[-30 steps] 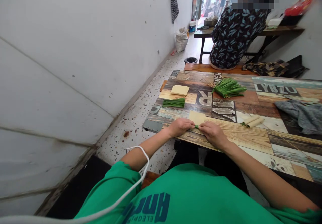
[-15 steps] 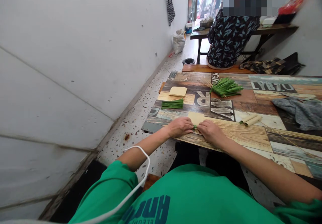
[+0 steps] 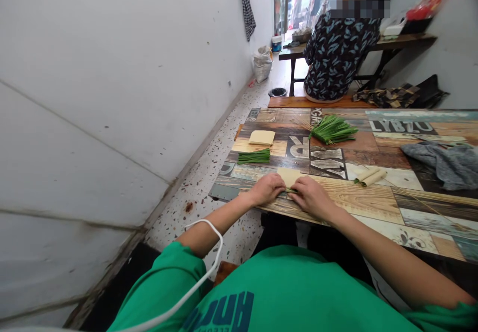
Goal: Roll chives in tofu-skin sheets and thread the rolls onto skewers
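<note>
Clock directions run from the hands, with twelve pointing away from the wearer, who has a green shirt (image 3: 284, 292). At the near edge of a wood-patterned desk (image 3: 358, 200), the left hand (image 3: 268, 188) and right hand (image 3: 310, 196) meet almost fingertip to fingertip. Each grip is curled and grasping the near edge of a pale square sheet (image 3: 288, 176) that lies flat just beyond, at twelve; a sliver of green shows between the fingertips. At eleven sits a stack of pale sheets (image 3: 262, 138); nearer ten, a neat bundle of green stalks (image 3: 254, 156). A looser green bunch (image 3: 333, 130) fans out between one and two. Near three lie pale rolls (image 3: 373, 177), then a grey cloth (image 3: 444, 163).
</note>
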Demonstrator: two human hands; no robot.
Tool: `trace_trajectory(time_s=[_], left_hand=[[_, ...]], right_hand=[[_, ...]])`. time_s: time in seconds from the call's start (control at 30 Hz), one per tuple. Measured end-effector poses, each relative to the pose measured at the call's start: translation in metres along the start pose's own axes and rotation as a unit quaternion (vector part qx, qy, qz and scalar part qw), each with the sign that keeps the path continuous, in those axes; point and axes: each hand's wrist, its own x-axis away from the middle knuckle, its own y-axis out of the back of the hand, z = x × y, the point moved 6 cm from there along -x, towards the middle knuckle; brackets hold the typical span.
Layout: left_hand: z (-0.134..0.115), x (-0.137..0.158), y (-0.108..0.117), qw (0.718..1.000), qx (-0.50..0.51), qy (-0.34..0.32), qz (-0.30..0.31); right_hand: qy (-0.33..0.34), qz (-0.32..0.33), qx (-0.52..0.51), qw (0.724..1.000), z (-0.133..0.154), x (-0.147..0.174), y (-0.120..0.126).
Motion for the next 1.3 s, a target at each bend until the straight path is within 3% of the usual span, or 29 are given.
trace_trajectory(time_s=[0.13,0.3,0.53,0.7,0.9,1.07,1.17,1.3], left_hand=[[0.008,-0.004,-0.001,0.998,0.008,0.058,0.014],[0.013,0.002,0.000,0.994,-0.024,0.102,0.004],[-0.007,0.015,-0.001,0.983,-0.175,-0.053,-0.021],[-0.006,0.015,-0.006,0.970,-0.232,-0.063,-0.034],[-0.012,0.012,-0.009,0.969,-0.232,-0.040,-0.074],[-0.007,0.006,-0.010,0.984,-0.174,0.009,-0.029],[-0.003,-0.002,-0.008,0.988,-0.145,0.042,0.019],[0.001,-0.011,-0.004,0.989,-0.110,0.081,0.058]], right_hand=[[-0.048,-0.002,-0.053,0.997,-0.011,-0.004,-0.005],[-0.127,0.042,-0.114,0.984,-0.025,-0.015,-0.008],[-0.188,0.083,-0.095,0.974,-0.027,-0.024,-0.004],[-0.203,0.093,-0.084,0.971,-0.028,-0.024,-0.005],[-0.198,0.091,-0.083,0.972,-0.030,-0.024,-0.008],[-0.185,0.081,-0.078,0.976,-0.032,-0.023,-0.008],[-0.124,0.067,-0.054,0.989,-0.025,-0.019,-0.003],[0.012,-0.006,0.053,0.998,-0.002,-0.010,0.007]])
